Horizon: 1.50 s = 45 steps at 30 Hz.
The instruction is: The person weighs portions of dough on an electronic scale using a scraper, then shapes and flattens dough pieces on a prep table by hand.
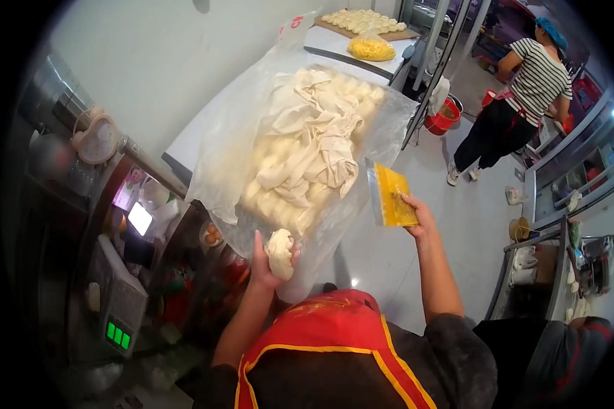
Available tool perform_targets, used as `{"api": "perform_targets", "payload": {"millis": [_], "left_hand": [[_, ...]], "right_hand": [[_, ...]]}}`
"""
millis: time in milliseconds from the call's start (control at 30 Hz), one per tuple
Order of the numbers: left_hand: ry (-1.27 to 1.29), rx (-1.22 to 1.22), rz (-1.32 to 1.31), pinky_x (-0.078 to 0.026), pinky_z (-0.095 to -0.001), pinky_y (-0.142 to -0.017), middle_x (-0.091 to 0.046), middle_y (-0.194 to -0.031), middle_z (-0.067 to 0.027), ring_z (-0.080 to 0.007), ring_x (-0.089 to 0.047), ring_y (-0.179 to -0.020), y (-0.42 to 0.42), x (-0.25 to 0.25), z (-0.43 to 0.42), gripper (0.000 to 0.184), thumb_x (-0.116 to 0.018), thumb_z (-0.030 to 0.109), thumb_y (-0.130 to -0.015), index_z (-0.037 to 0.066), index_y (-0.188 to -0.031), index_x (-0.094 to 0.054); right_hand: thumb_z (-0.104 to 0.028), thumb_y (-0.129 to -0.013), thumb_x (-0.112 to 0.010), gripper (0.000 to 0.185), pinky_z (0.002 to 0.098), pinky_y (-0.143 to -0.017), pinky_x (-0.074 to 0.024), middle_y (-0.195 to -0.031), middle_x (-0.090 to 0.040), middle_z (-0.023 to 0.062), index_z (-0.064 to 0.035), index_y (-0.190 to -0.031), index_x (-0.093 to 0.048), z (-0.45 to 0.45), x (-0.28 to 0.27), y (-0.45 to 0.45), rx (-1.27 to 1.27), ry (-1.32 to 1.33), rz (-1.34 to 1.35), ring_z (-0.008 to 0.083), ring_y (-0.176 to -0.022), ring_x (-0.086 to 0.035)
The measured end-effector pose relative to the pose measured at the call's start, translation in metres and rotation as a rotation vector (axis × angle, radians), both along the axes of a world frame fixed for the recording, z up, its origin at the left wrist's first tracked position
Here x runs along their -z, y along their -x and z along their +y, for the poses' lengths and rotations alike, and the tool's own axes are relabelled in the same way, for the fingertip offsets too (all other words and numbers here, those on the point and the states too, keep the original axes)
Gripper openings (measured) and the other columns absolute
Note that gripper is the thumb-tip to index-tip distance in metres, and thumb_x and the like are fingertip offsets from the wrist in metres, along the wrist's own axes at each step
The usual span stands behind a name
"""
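My left hand (pixel 262 266) is closed around a pale lump of dough (pixel 280 255), just off the near edge of the table. To the right, my right hand (pixel 420 214) grips the lower corner of a flat yellow packet (pixel 391 195) with a clear plastic edge, held up over the floor. In front of me, many round dough pieces (pixel 273 206) lie close together on a clear plastic sheet (pixel 215 180). A crumpled cream cloth (pixel 331 153) covers much of them, hiding the ones beneath.
Farther back sit a board of dough pieces (pixel 361 22) and a bag of yellow food (pixel 371 48). At left are a scale with a green display (pixel 118 335) and a clock (pixel 97 139). A red bucket (pixel 443 117) stands near a person in a striped shirt (pixel 540 78).
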<state>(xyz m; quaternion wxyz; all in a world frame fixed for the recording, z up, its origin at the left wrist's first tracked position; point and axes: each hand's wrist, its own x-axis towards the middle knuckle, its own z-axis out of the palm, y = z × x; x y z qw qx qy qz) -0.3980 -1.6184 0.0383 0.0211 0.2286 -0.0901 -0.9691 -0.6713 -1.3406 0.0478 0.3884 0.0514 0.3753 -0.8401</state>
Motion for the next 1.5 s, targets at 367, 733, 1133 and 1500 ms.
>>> {"api": "perform_targets", "payload": {"millis": [367, 733, 1133, 1500], "left_hand": [[-0.17, 0.014, 0.108, -0.052, -0.0412, -0.082, -0.049, -0.13, -0.0171, -0.0326, -0.055, -0.107, -0.004, 0.011, -0.009, 0.062, -0.04, 0.053, -0.092, 0.002, -0.127, -0.044], [-0.161, 0.124, -0.024, -0.055, -0.0415, -0.07, -0.048, -0.129, -0.0225, -0.0332, -0.06, -0.097, -0.007, 0.016, -0.005, 0.063, -0.038, 0.055, -0.091, 0.003, -0.126, -0.044], [-0.049, 0.041, -0.123, -0.054, -0.0388, -0.067, -0.049, -0.125, -0.0258, -0.0344, -0.059, -0.102, -0.014, 0.03, -0.013, 0.058, -0.043, 0.056, -0.089, 0.006, -0.117, -0.051], [0.083, 0.029, -0.122, -0.056, -0.0347, -0.06, -0.053, -0.116, -0.0308, -0.0299, -0.065, -0.085, 0.001, 0.043, -0.01, 0.065, -0.043, 0.058, -0.088, 0.005, -0.127, -0.043]], "right_hand": [[-0.013, -0.085, -0.055, 0.036, 0.0424, -0.087, -0.0507, -0.112, -0.058, 0.014, -0.0004, -0.118, -0.048, -0.003, 0.022, -0.006, -0.029, -0.051, -0.046, 0.0278, -0.098, -0.061], [-0.01, -0.087, -0.054, 0.03, 0.0422, -0.086, -0.0501, -0.109, -0.061, 0.0138, 0.003, -0.113, -0.052, -0.009, 0.042, -0.022, 0.049, -0.064, -0.015, 0.028, -0.097, -0.062], [-0.007, -0.084, -0.056, 0.031, 0.0372, -0.081, -0.0513, -0.103, -0.061, 0.0123, 0.0001, -0.115, -0.05, -0.032, 0.037, -0.034, 0.15, -0.316, 0.195, 0.0244, -0.092, -0.062], [-0.005, -0.083, -0.054, 0.034, 0.0328, -0.08, -0.0489, -0.104, -0.06, 0.01, -0.0012, -0.117, -0.05, -0.006, 0.012, -0.054, 0.121, -0.391, 0.316, 0.0193, -0.093, -0.06]]}}
